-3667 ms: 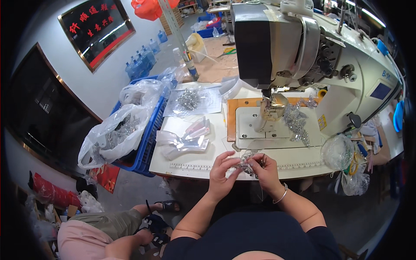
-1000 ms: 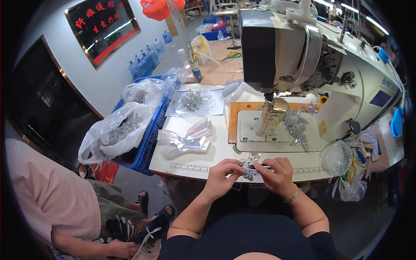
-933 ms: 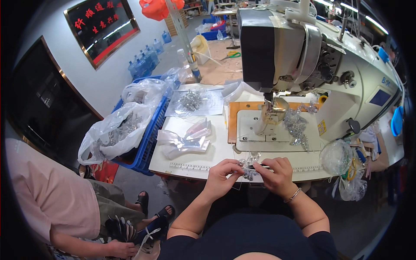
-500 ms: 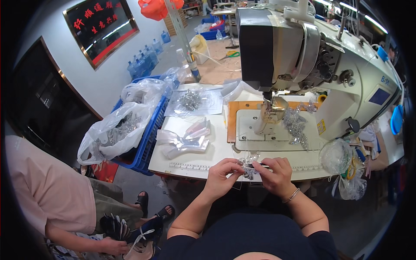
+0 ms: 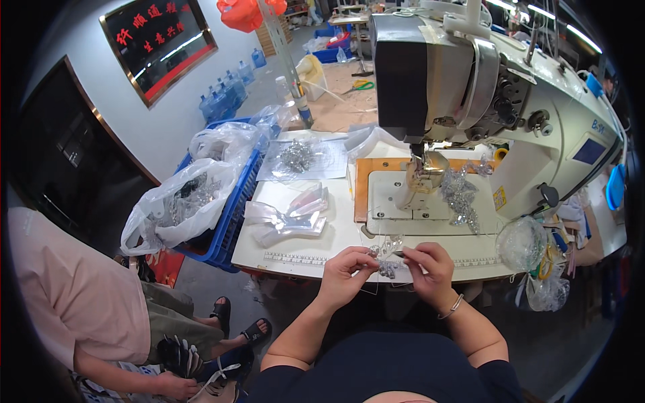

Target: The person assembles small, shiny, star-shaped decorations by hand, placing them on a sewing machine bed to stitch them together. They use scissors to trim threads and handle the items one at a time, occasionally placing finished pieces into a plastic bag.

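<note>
Over the front edge of the table, my left hand (image 5: 344, 272) pinches a clear strip set with shiny silver ornaments (image 5: 388, 271). Its fingers cover part of the strip. Just right of the ornaments is my right hand (image 5: 430, 269), fingers closed together, with a small dark tip showing between thumb and forefinger; what it belongs to is mostly hidden. Beyond the hands, a bunch of silver sparkling pieces (image 5: 461, 201) lies by the sewing machine's metal post (image 5: 415, 188). Folded clear plastic strips (image 5: 289, 218) rest on the tabletop to the left.
The sewing machine (image 5: 463, 80) rises at the right. A blue crate (image 5: 235, 225) with plastic bags stands left of the table. Silver pieces (image 5: 296, 156) sit on a paper sheet. Bags and scissors hang at the right edge. Another person (image 5: 87, 289) is at the left, holding a shoe.
My right hand has drawn slightly to the right, away from the silver ornaments, opening a small gap. My left hand stays in place with the strip.
</note>
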`<state>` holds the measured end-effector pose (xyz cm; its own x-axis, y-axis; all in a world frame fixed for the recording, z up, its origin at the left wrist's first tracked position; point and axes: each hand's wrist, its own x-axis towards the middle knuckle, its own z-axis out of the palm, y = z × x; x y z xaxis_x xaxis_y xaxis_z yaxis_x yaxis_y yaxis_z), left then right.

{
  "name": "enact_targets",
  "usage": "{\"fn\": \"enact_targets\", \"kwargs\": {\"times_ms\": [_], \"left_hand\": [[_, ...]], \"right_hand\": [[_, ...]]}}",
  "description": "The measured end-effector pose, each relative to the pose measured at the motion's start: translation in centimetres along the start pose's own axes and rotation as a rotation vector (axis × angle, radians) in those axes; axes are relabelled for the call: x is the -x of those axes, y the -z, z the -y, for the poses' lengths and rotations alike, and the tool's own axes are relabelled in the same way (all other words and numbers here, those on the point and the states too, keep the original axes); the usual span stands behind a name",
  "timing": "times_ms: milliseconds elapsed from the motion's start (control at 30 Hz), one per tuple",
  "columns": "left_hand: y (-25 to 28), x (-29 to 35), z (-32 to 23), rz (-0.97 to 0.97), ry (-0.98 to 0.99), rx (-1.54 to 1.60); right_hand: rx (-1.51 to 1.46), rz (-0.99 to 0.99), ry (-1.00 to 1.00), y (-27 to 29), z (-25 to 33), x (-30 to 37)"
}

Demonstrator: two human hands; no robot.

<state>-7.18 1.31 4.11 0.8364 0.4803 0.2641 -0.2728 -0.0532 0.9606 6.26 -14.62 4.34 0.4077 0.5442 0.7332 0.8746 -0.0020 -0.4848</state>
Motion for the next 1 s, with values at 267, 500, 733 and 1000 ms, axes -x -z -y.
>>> {"fn": "enact_targets", "kwargs": {"times_ms": [267,500,733,1000], "left_hand": [[-0.5,0.1,1.8,-0.349,0.075,0.704],[-3.4,0.1,4.4,-0.186,0.276,1.018],[-2.8,-0.4,4.2,-0.121,0.207,1.157],[-1.4,-0.6,6.6,-0.083,0.410,0.679]], "right_hand": [[-0.437,-0.167,-0.607,-0.4,-0.8,4.0],[-1.164,-0.147,-0.936,-5.2,0.7,3.0],[-1.058,-0.105,-1.030,-3.3,-1.4,1.8],[-1.249,-0.091,-1.083,-1.8,-2.2,3.1]]}}
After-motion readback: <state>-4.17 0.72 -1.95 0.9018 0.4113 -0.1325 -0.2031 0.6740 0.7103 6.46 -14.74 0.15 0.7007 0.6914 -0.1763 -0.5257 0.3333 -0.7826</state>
